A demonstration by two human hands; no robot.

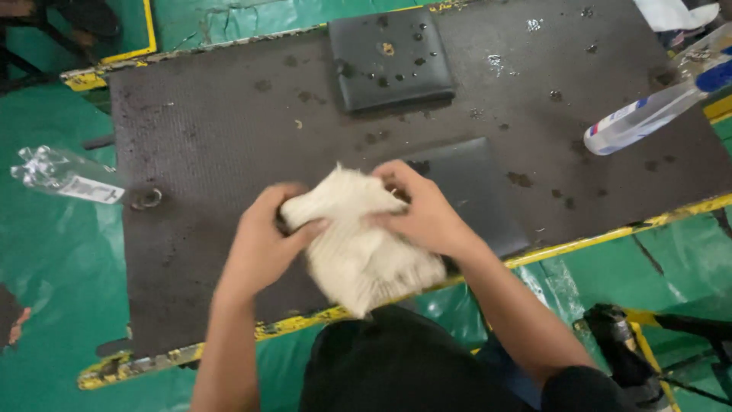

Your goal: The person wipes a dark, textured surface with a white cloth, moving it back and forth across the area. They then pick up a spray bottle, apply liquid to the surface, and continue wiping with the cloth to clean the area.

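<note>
- Left hand (263, 240) and right hand (427, 217) both closed on a cream cloth (358, 244), fingers bunching it from either side, held just above the near part of the dark work board (213, 130).
- Cloth hangs past the board's yellow near edge (602, 238); its lower end is blurred, so contact with the board is hard to judge.
- Under the right hand: a flat dark pad (476, 191), its corner close to the near edge.
- Second dark pad (390, 57) at the far edge, spotted with droplets, well apart from the hands.
- Spray bottle (648, 114) lies at the right edge.
- Clear plastic wrapper (65, 177) off the left edge, on the green floor (46, 259).
- Open board left of the hands.
</note>
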